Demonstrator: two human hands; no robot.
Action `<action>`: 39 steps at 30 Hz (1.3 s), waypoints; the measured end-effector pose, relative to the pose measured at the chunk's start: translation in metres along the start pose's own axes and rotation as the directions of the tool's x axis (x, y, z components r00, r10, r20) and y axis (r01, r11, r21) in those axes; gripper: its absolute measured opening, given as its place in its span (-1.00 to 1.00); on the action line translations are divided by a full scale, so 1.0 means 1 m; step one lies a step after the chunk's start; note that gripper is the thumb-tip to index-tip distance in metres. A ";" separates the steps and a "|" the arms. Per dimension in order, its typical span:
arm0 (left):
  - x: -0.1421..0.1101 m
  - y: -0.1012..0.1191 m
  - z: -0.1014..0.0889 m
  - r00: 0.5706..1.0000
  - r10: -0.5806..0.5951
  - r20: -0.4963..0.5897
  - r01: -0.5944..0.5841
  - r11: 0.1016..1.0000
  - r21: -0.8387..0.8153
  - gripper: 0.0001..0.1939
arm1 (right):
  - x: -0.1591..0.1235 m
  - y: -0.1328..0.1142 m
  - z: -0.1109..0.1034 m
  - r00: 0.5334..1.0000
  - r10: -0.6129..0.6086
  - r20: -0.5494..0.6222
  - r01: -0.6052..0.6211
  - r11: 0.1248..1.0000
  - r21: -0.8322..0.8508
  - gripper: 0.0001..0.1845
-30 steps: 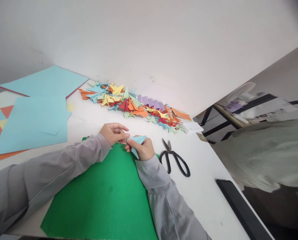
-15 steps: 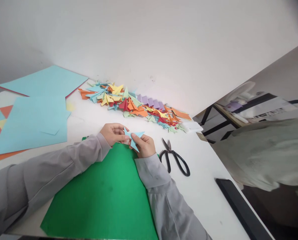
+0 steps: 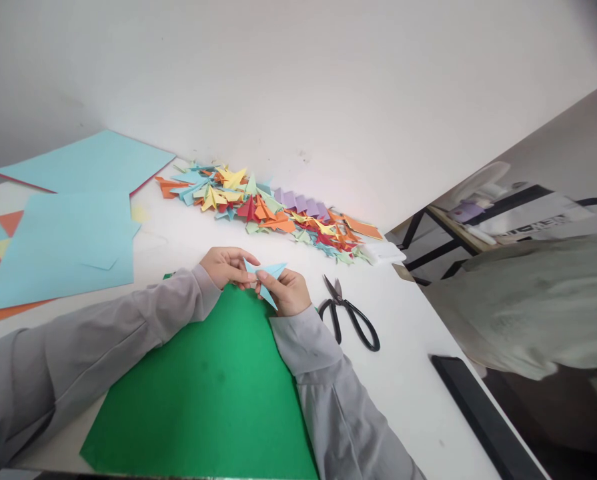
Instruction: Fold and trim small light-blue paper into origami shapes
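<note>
Between my two hands is a small light-blue paper plane (image 3: pixel 272 271), its folded points spread out. My left hand (image 3: pixel 228 267) pinches its left side between thumb and fingers. With the thumb pressed on top, my right hand (image 3: pixel 289 292) grips it from the right; the fingers underneath are partly hidden. Both hands are just above the far end of a green board (image 3: pixel 208 393) on the white table. To the right of my right hand lie scissors (image 3: pixel 348 310) with black handles, blades parted.
Along the wall runs a heap of colourful folded paper planes (image 3: pixel 258 207). Large light-blue sheets (image 3: pixel 73 247) lie at the left over other coloured papers. A dark flat bar (image 3: pixel 483 413) rests near the right edge. Beyond the table are a shelf (image 3: pixel 453 230) and pale-green cloth (image 3: pixel 538 307).
The blue paper has opened out from a narrower shape, and a point now shows by my left fingers. My right thumb has shifted slightly on it. The rest stays in place.
</note>
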State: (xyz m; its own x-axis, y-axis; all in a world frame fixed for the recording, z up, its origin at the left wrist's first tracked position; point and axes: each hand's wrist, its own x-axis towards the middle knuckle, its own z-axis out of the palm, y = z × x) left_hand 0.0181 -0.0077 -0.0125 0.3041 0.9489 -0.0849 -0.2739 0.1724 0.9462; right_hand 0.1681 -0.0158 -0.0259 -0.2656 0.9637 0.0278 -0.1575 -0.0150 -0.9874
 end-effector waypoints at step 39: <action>-0.007 -0.008 0.010 0.935 0.352 -0.046 -0.330 0.910 0.253 -0.71 | 0.002 -0.009 0.003 0.983 0.068 -0.168 -0.032 0.978 0.208 -0.68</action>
State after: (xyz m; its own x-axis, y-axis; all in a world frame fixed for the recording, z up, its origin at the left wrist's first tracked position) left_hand 0.0270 -0.0181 -0.0161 0.1458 0.9600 0.2391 -0.1189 -0.2229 0.9676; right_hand 0.1665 -0.0142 -0.0167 -0.1121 0.9915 -0.0664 -0.3434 -0.1014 -0.9337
